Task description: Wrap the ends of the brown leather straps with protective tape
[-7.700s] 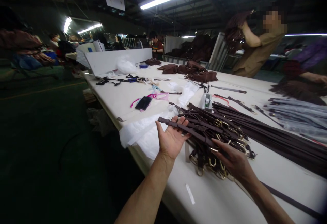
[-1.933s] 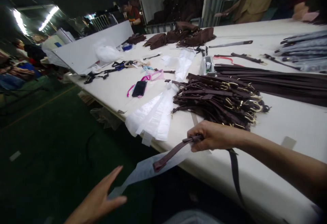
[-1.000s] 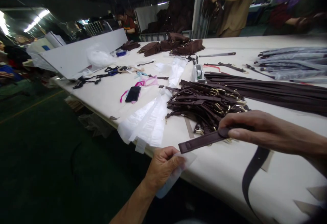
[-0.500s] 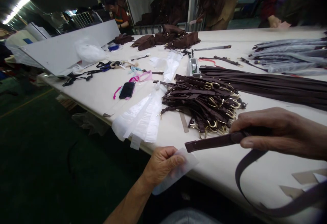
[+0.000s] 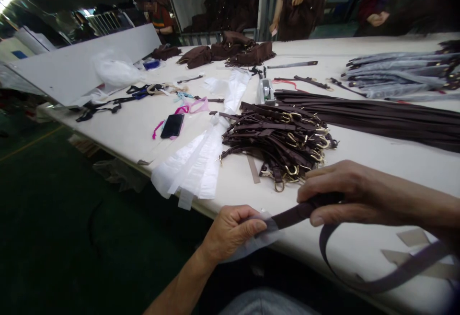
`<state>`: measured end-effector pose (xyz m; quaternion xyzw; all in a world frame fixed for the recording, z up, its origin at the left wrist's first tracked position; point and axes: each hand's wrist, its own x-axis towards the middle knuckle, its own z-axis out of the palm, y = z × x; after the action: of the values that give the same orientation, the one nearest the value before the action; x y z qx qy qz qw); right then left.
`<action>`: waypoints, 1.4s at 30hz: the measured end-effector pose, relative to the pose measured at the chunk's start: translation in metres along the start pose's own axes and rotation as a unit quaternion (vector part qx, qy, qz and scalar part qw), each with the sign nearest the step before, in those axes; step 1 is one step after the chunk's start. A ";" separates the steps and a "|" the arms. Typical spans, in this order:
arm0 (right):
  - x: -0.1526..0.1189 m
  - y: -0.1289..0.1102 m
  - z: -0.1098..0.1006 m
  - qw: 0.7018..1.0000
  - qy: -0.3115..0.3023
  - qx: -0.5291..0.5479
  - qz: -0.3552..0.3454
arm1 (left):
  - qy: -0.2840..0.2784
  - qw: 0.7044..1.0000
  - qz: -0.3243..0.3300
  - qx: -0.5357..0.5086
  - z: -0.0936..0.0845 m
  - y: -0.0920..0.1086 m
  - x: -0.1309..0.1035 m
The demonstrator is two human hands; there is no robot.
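My left hand (image 5: 233, 232) pinches a translucent plastic sleeve (image 5: 257, 247) at the table's near edge. The end of a dark brown strap (image 5: 293, 215) lies inside the mouth of that sleeve, close to my left thumb. My right hand (image 5: 341, 193) is closed round the strap a little farther back, and the rest of it hangs in a loop below and to the right. Just beyond my hands lies a heap of short brown straps with gold-coloured hooks (image 5: 276, 138). White plastic sleeves (image 5: 196, 166) lie fanned out left of the heap.
Long brown straps (image 5: 377, 118) stretch to the right, with plastic-wrapped straps (image 5: 398, 73) behind them. A phone (image 5: 172, 126) lies at left. Brown bags (image 5: 230, 52) sit at the back. Card pieces (image 5: 413, 253) lie near right. Other people stand beyond the table.
My right hand has moved left and brought the strap's end into the plastic sleeve, which was apart from it before. My left hand keeps its hold on the sleeve.
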<state>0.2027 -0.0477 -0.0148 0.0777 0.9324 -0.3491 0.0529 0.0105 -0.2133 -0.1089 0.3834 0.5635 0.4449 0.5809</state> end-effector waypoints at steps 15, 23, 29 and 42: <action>0.018 0.007 0.029 0.998 -0.005 0.024 -0.051 | -0.060 0.992 -0.076 0.081 0.000 -0.003 0.001; 0.024 0.005 0.034 0.997 0.024 0.026 -0.073 | -0.077 0.976 -0.008 0.203 -0.004 0.006 0.000; 0.028 0.003 0.038 0.996 0.016 -0.008 -0.083 | -0.121 0.979 -0.098 0.133 -0.008 -0.002 0.001; 0.043 -0.009 0.060 0.993 -0.002 0.062 -0.105 | -0.099 0.987 0.049 0.120 0.003 0.005 0.006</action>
<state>0.1613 -0.0893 -0.0612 -0.0183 0.9116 -0.4104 0.0134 0.0127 -0.2062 -0.1061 0.5197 0.5327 0.3621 0.5613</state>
